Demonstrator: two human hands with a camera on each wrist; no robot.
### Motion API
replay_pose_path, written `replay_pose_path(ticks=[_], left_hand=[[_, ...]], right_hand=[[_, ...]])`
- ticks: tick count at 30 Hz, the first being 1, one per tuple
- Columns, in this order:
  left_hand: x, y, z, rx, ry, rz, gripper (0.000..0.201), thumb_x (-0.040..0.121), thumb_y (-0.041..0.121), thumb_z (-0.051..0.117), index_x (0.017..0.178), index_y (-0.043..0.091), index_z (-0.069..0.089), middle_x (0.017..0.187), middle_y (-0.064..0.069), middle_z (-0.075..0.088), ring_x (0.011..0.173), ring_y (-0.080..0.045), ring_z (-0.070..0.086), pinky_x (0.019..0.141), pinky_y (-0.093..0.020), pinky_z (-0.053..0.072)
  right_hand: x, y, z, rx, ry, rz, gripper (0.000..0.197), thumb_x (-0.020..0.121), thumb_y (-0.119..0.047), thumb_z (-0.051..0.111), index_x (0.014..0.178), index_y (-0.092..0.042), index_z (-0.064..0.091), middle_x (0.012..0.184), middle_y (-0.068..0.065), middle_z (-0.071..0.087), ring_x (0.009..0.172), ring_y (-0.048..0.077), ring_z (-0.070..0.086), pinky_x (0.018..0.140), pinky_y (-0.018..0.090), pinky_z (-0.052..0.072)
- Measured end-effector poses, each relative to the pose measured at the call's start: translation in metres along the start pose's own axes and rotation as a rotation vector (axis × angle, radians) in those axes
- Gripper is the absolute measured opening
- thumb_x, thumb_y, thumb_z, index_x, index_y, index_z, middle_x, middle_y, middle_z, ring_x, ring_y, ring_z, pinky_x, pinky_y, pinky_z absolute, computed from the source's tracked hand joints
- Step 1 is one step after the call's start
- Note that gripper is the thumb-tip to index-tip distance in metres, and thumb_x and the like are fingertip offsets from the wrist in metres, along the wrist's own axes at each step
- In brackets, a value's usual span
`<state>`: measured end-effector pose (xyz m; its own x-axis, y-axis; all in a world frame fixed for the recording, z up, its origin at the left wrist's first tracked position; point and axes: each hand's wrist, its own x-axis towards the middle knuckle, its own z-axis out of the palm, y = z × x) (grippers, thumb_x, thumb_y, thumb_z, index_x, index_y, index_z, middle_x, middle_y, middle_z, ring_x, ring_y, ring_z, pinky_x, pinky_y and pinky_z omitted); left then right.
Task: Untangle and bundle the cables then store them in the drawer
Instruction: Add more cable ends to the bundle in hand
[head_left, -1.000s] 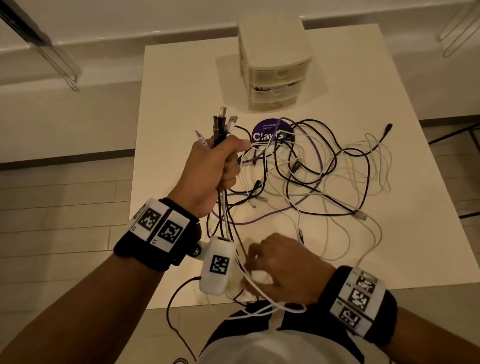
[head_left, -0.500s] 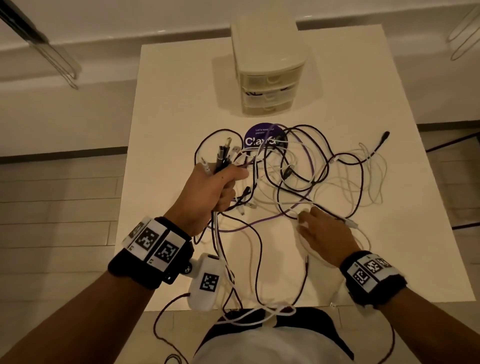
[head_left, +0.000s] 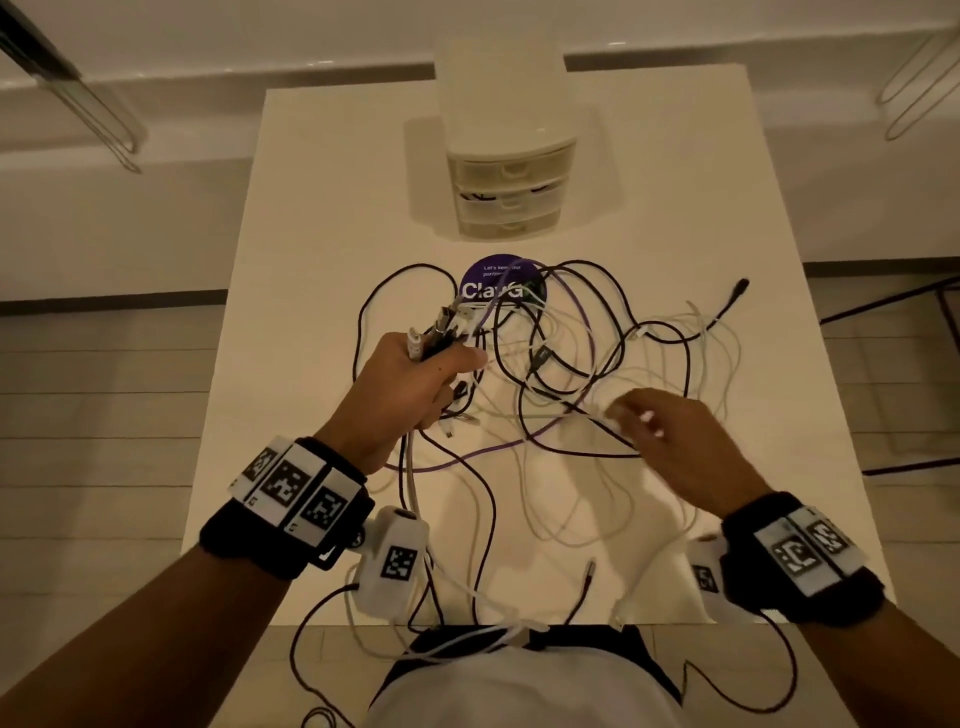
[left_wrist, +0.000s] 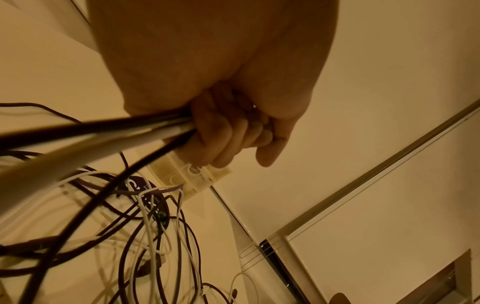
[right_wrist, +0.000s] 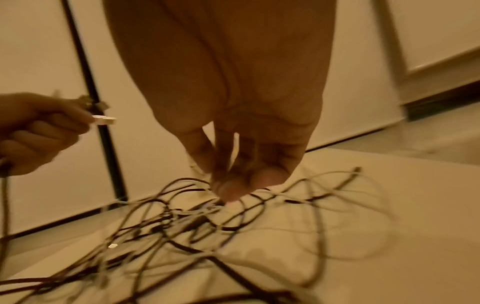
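The left hand (head_left: 410, 395) is fisted round a bunch of cable ends (head_left: 441, 332), at least four plugs sticking up out of the fist (an exact count is beyond the blur). The right hand (head_left: 680, 436) hovers over the tangle, thumb and fingertips (right_wrist: 231, 190) pressed together; whether they pinch a strand I cannot tell. The cables (head_left: 571, 364) lie in one loose heap of black, white and a single purple lead in the middle of the one white table (head_left: 322, 218), several trailing off its near edge. Only the head view shows the small cabinet of three drawers (head_left: 511, 202) at the far side, all closed, with a round purple sticker (head_left: 498, 283) between it and the heap. The left wrist view shows the curled fingers (left_wrist: 221, 131) clamping the strands from below
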<state>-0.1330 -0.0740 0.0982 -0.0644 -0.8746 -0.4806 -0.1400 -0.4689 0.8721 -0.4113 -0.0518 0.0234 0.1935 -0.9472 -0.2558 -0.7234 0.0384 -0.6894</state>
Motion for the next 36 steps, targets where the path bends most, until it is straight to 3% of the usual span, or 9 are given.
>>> replay_pose_path(ticks=[2,6,12,15,18,21,28,33,36], left_hand=[[0.003,0.001,0.002,0.004,0.010,0.001,0.059,0.094,0.013,0.065,0.041,0.030,0.044,0.052,0.003,0.022,0.042,-0.013,0.018,0.042,-0.024,0.019],[0.010,0.000,0.010,0.022,0.004,0.002,0.059,0.094,0.014,0.066,0.043,0.030,0.040,0.050,0.005,0.023,0.041,-0.012,0.018,0.041,-0.023,0.020],[0.012,0.003,0.019,0.038,-0.036,0.013,0.057,0.094,0.013,0.066,0.045,0.031,0.043,0.051,0.006,0.024,0.043,-0.012,0.017,0.041,-0.025,0.018],[0.011,0.003,0.016,0.055,-0.024,0.013,0.054,0.094,0.014,0.066,0.049,0.030,0.040,0.051,0.006,0.024,0.043,-0.012,0.017,0.041,-0.025,0.018],[0.010,0.002,0.010,0.056,0.013,0.008,0.053,0.094,0.014,0.066,0.051,0.029,0.039,0.053,0.003,0.023,0.044,-0.013,0.018,0.043,-0.027,0.016],[0.010,0.001,0.008,0.058,0.027,0.011,0.053,0.093,0.016,0.067,0.048,0.028,0.043,0.053,0.002,0.023,0.045,-0.014,0.018,0.045,-0.029,0.016],[0.002,-0.002,0.020,0.217,-0.083,0.170,0.041,0.094,0.021,0.068,0.059,0.015,0.047,0.050,0.011,0.037,0.045,-0.004,0.033,0.049,-0.017,0.032],[-0.009,-0.002,0.024,-0.144,-0.277,0.226,0.008,0.076,0.019,0.061,0.070,0.021,0.066,0.059,-0.013,0.028,0.049,-0.012,0.024,0.048,-0.025,0.024],[-0.013,-0.004,0.023,-0.286,-0.261,0.240,0.014,0.070,0.010,0.059,0.076,0.022,0.060,0.063,-0.006,0.026,0.054,-0.013,0.024,0.051,-0.025,0.028]], right_hand=[[-0.015,0.028,-0.020,-0.069,0.070,0.151,0.012,0.096,-0.029,0.056,0.087,-0.025,0.063,0.078,-0.009,0.065,0.067,0.013,0.063,0.068,0.036,0.051],[-0.038,0.059,-0.021,-0.309,-0.275,0.341,0.013,0.094,-0.037,0.056,0.085,-0.029,0.061,0.083,-0.004,0.067,0.074,0.022,0.064,0.070,0.037,0.054],[-0.036,0.069,0.002,-0.373,-0.079,0.296,0.024,0.085,-0.032,0.069,0.086,-0.024,0.046,0.087,-0.004,0.052,0.078,0.021,0.053,0.064,0.031,0.039],[-0.032,0.072,0.011,-0.183,-0.064,0.223,0.024,0.090,-0.018,0.064,0.082,-0.031,0.045,0.079,-0.003,0.062,0.072,0.024,0.061,0.060,0.033,0.043],[-0.024,0.052,-0.003,-0.015,0.048,0.138,0.011,0.098,-0.026,0.056,0.088,-0.028,0.054,0.068,-0.005,0.061,0.051,0.005,0.057,0.051,0.021,0.038],[-0.010,0.028,-0.022,0.207,0.152,0.180,0.013,0.099,-0.031,0.054,0.090,-0.021,0.057,0.066,0.002,0.057,0.044,0.011,0.045,0.048,0.023,0.038],[0.010,-0.035,-0.059,1.074,-0.043,0.416,0.013,0.103,-0.022,0.044,0.093,-0.015,0.049,0.061,-0.005,0.030,0.042,0.005,0.024,0.034,0.015,0.021],[0.030,-0.058,-0.056,1.655,-0.034,0.482,0.026,0.103,-0.016,0.036,0.077,-0.014,0.040,0.051,-0.005,0.030,0.034,0.005,0.030,0.028,0.013,0.028],[0.039,-0.071,-0.039,1.895,0.028,0.548,0.027,0.096,-0.011,0.038,0.070,-0.015,0.035,0.046,-0.004,0.030,0.033,0.006,0.032,0.030,0.015,0.030]])
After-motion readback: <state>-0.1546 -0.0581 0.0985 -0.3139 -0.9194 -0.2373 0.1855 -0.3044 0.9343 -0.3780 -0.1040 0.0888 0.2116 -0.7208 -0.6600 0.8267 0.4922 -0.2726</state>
